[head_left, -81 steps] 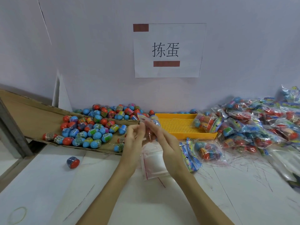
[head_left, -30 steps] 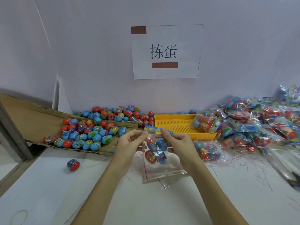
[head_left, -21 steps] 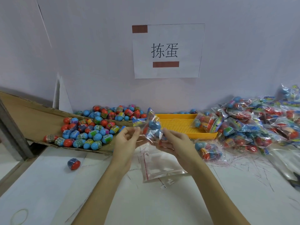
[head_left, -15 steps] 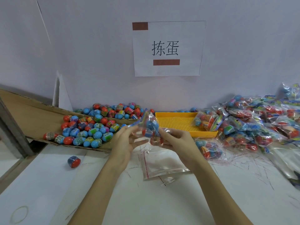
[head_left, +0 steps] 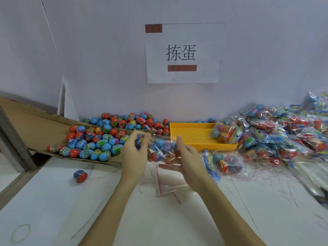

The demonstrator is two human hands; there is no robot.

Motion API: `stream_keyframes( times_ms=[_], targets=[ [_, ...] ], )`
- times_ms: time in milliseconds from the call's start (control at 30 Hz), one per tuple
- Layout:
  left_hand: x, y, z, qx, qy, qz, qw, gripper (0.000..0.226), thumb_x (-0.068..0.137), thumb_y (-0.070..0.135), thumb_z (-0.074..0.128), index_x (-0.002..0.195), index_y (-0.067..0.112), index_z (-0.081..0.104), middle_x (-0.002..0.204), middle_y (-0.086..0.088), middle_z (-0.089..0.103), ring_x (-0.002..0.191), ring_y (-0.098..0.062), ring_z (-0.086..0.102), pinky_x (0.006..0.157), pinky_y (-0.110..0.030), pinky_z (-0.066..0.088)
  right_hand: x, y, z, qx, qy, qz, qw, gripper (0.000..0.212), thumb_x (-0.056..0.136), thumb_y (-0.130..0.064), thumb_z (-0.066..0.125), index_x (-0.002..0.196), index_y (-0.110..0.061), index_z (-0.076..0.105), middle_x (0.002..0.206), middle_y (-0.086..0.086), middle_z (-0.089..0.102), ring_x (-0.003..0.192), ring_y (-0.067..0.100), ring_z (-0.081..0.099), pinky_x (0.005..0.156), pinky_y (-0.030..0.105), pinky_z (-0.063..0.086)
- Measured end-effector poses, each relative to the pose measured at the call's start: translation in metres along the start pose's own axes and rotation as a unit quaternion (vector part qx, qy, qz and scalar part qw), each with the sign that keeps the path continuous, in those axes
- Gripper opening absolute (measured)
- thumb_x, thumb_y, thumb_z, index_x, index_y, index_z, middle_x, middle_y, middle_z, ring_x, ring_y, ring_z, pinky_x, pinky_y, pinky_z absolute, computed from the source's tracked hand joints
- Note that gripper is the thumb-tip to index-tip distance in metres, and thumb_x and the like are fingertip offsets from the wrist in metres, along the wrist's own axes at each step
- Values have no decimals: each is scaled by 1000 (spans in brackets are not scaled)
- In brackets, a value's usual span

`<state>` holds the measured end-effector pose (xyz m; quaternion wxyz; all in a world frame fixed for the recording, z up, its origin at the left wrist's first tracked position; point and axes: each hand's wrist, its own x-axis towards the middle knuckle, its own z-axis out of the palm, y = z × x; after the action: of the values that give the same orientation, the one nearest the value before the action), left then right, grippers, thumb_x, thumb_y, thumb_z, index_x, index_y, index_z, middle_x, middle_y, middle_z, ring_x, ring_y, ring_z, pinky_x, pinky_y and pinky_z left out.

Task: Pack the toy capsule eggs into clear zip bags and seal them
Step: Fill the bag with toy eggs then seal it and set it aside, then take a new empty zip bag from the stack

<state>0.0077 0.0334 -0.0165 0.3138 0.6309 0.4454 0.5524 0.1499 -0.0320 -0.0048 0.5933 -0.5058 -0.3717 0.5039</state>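
table: white, under your hands | loose egg pile: on cardboard, far left | filled bag: held above the table between your hands, eggs inside | left hand: pinching the bag's left end | right hand: fingers straight, cradling its right side

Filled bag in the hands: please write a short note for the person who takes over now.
Left hand pinches the filled bag at its left end; right hand supports its right end, fingers fairly straight.
Seal: cannot tell.
Loose eggs lie on the cardboard; one egg lies alone on the table.
Empty zip bags lie below the hands.
Packed bags are piled right.
Left: set this bag aside, fill more.
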Motion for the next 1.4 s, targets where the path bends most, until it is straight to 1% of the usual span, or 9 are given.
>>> stream_keyframes(
  times_ms=[200, 300, 433, 567, 667, 800, 900, 1033, 1400],
  targets=[
    [6, -7, -6, 8, 39, -30, 999, 23, 101, 32, 64, 81, 21, 64, 72, 2, 70, 68, -12, 69, 56, -31, 59, 2, 6, 9, 35, -39, 17, 999, 35, 93, -28, 72, 119, -4, 67, 105, 12, 77, 95, 29, 76, 79, 39, 64],
    [5, -7, -4, 10, 30, -15, 999, 15, 100, 28, 67, 86, 23, 64, 74, 16, 69, 68, 2, 65, 53, -12, 50, 1, 5, 3, 31, -65, -1, 997, 31, 95, -23, 71, 120, -6, 68, 105, 9, 78, 96, 26, 76, 81, 37, 63],
    [3, -7, -3, 121, 72, 54, 989, 31, 91, 44, 72, 96, 18, 57, 86, 8, 59, 73, -6, 56, 62, -14, 44, 0, 9, -1, -223, 51, -203, 952, 32, 90, -21, 77, 121, -24, 71, 110, -9, 73, 98, 9, 68, 84, 24, 59],
    [1, 4, 1, -122, -219, -190, 949, 63, 92, 70, 53, 105, 12, 73, 88, -8, 77, 78, -26, 76, 69, -39, 63, 2, 14, -3, -407, 92, -305, 856, 51, 90, -12, 77, 138, -23, 64, 132, -2, 57, 112, 12, 56, 88, 3, 43],
    [0, 1, 0, -167, -261, -191, 931, 45, 96, 44, 68, 123, 9, 67, 106, -11, 78, 94, -33, 77, 76, -37, 64, 3, 17, -3, -479, 8, -283, 831, 66, 93, 1, 64, 152, -21, 45, 150, 3, 44, 136, 18, 40, 106, 9, 32],
    [7, -9, -4, -256, -215, -229, 914, 30, 101, 17, 63, 131, 10, 66, 119, -10, 76, 105, -29, 75, 88, -40, 62, 3, 13, 4, -343, 40, -254, 903, 64, 99, -2, 53, 158, -14, 31, 164, -3, 30, 151, 10, 27, 120, 29, 33],
    [8, -9, -2, -314, -219, -233, 894, 28, 99, 4, 63, 124, 12, 71, 119, -9, 75, 109, -29, 73, 89, -40, 61, 3, 15, 9, -219, 111, -216, 945, 68, 100, -30, 62, 158, -15, 30, 156, -11, 36, 140, 4, 40, 100, 15, 49],
    [6, -5, -1, -350, -236, -234, 876, 37, 92, 6, 67, 129, 7, 68, 125, -13, 73, 114, -28, 71, 93, -37, 60, 6, 13, -1, -67, 100, -136, 983, 32, 94, -25, 73, 126, -24, 69, 121, -6, 73, 112, 13, 69, 87, 24, 59],
    [4, -6, 4, -448, -239, -263, 820, 36, 105, 10, 49, 138, 4, 62, 138, -13, 66, 130, -25, 62, 98, -39, 58, -1, -2, -9, 192, 39, -4, 981, 29, 88, -13, 75, 115, -2, 73, 112, 12, 76, 104, 22, 73, 91, 30, 59]
  ],
)
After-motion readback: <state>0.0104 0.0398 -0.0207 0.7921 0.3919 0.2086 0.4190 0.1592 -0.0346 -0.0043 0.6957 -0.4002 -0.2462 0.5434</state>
